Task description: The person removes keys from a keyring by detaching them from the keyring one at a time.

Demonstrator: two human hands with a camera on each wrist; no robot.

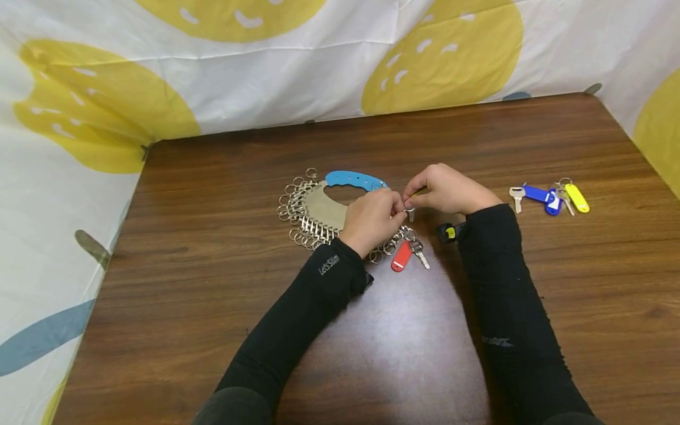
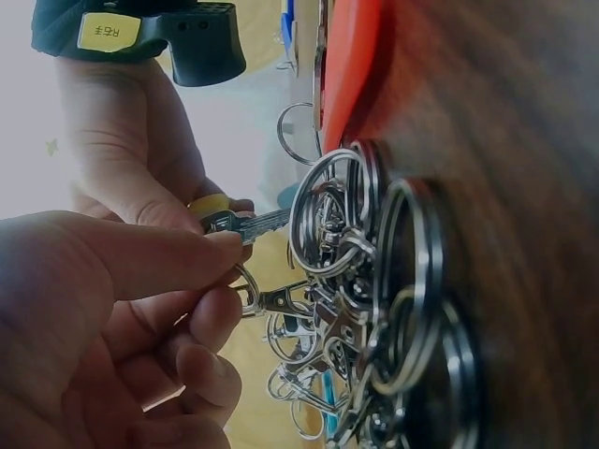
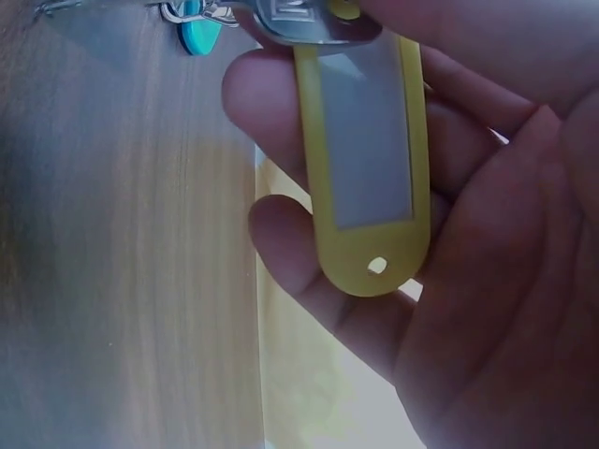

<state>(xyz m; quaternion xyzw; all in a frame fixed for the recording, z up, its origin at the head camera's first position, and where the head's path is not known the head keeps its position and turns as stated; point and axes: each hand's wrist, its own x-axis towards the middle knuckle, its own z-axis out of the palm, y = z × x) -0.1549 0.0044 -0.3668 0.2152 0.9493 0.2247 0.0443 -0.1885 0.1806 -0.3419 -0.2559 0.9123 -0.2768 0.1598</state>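
Observation:
In the head view a crescent-shaped metal key holder (image 1: 321, 208) with a blue handle (image 1: 352, 179) lies on the table, its outer edge lined with clips and split rings. My left hand (image 1: 372, 217) is over its right end, pinching a split ring (image 2: 249, 288) on one clip. Thumb and fingers of my right hand (image 1: 447, 190) grip a yellow key tag (image 3: 370, 150) with a silver key (image 2: 266, 224). The key's blade points toward the holder's rings, and my left thumb meets its head. Below my hands, a red tag (image 1: 401, 256) and a key (image 1: 419, 255) hang off the holder's rings.
Toward the right of the wooden table (image 1: 595, 283) lie blue tags (image 1: 536, 193), a yellow tag (image 1: 576, 198) and several keys (image 1: 517, 199). A white cloth with yellow fruit prints (image 1: 340, 71) stands along the back and left.

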